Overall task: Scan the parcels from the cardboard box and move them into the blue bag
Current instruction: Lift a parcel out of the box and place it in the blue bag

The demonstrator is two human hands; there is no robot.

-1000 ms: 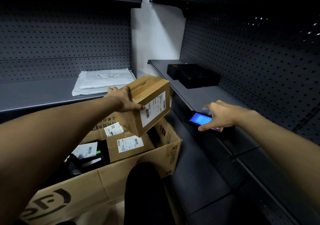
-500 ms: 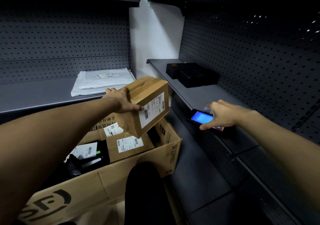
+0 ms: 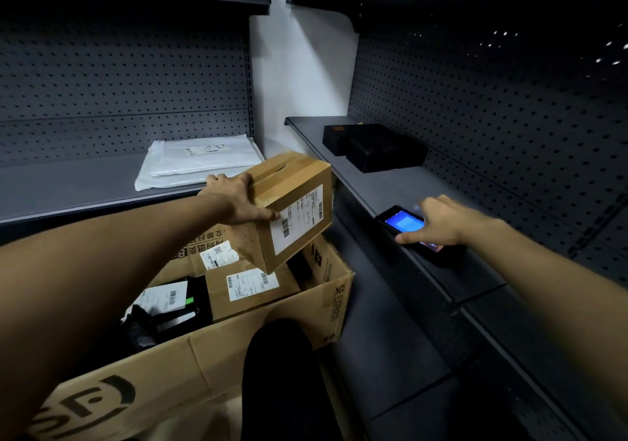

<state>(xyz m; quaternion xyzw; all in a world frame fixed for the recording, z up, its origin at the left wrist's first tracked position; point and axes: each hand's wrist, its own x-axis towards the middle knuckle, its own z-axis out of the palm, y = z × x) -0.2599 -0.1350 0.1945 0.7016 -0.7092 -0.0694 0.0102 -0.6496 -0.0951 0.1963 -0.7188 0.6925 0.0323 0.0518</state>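
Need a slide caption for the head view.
Left hand holds a labelled parcel above the cardboard box; right hand touches the scanner.

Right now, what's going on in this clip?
A person is partway through scanning. The left hand grips a small brown parcel, tilted above the open cardboard box, its barcode label facing right. The right hand holds a handheld scanner with a lit blue screen at the edge of the right-hand shelf. More labelled parcels lie in the box. No blue bag is in view.
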